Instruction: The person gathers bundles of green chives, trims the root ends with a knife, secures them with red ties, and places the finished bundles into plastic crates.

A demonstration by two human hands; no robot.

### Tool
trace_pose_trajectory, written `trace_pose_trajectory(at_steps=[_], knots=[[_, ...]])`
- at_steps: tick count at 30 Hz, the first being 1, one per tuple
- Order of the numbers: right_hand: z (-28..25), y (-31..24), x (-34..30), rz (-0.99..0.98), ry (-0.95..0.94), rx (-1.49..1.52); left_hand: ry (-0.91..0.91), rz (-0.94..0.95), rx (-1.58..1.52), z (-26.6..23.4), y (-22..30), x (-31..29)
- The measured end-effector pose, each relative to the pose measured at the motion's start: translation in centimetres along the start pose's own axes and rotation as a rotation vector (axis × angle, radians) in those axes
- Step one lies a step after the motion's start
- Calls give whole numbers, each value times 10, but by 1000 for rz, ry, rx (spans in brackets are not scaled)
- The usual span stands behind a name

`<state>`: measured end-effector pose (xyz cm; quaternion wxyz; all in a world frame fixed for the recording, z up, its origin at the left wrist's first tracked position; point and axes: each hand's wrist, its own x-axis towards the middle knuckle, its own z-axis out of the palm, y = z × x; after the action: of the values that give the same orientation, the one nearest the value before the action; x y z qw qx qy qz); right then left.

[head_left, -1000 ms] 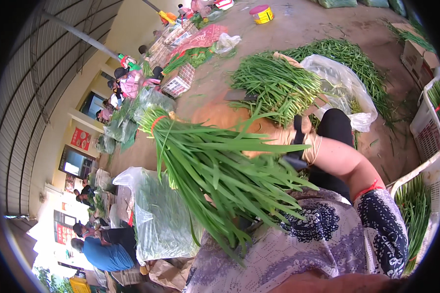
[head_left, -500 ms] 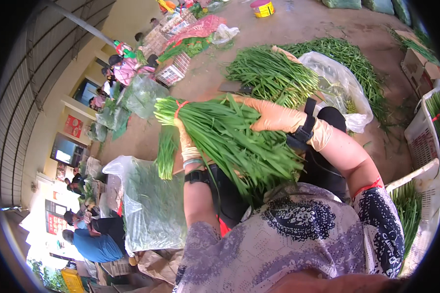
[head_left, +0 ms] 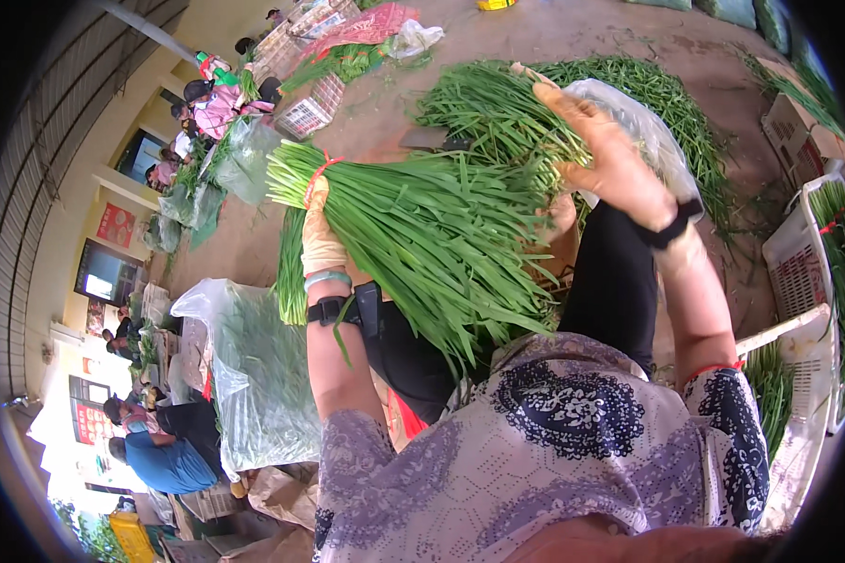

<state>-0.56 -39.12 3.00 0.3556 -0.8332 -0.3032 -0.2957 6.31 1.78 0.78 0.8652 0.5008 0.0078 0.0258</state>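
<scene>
My left hand (head_left: 321, 230), in a pale orange glove, is closed round the stem end of a large bunch of garlic chives (head_left: 432, 225). A red band (head_left: 321, 178) circles the bunch near its pale cut ends, and the long green leaves fan out to the right over my lap. My right hand (head_left: 615, 155), gloved alike, is apart from the bunch, fingers outstretched and thumb spread, a little smeared by motion. It is over the near right edge of a heap of loose chives (head_left: 493, 108). Another bundle of chives (head_left: 292, 267) shows partly behind my left wrist.
A dark flat blade-like thing (head_left: 434, 139) lies left of the heap. Clear plastic (head_left: 629, 108) and scattered leaves (head_left: 671, 113) are behind my right hand. White crates (head_left: 803, 366) with chives stand at right; a filled plastic bag (head_left: 263, 375) is at left. Several people work farther left.
My right hand has let go of the leaves and moved up and right, opening. My left hand still holds the bunch, now farther left in view, its leaves more spread.
</scene>
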Motion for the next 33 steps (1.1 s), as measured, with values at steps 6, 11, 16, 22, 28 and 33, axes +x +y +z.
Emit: trace_pose_trajectory(at_steps=[6, 11, 16, 22, 28, 33], knots=[[93, -77, -58, -242, -231, -369, -8, 12, 37, 11, 0, -3], [131, -61, -63, -343, -187, -493, -2, 14, -12, 23, 0, -19], [118, -56, -67, 63, -108, 372, -36, -2, -28, 21, 2, -18], [70, -41, -102, -56, -746, -450, -15, 244, 17, 2, 4, -3], [81, -93, -35, -42, -17, -161, -32, 328, 20, 38, 6, -19], [135, -65, -14, 120, -128, 34, -24, 328, 5, 51, 4, -23]])
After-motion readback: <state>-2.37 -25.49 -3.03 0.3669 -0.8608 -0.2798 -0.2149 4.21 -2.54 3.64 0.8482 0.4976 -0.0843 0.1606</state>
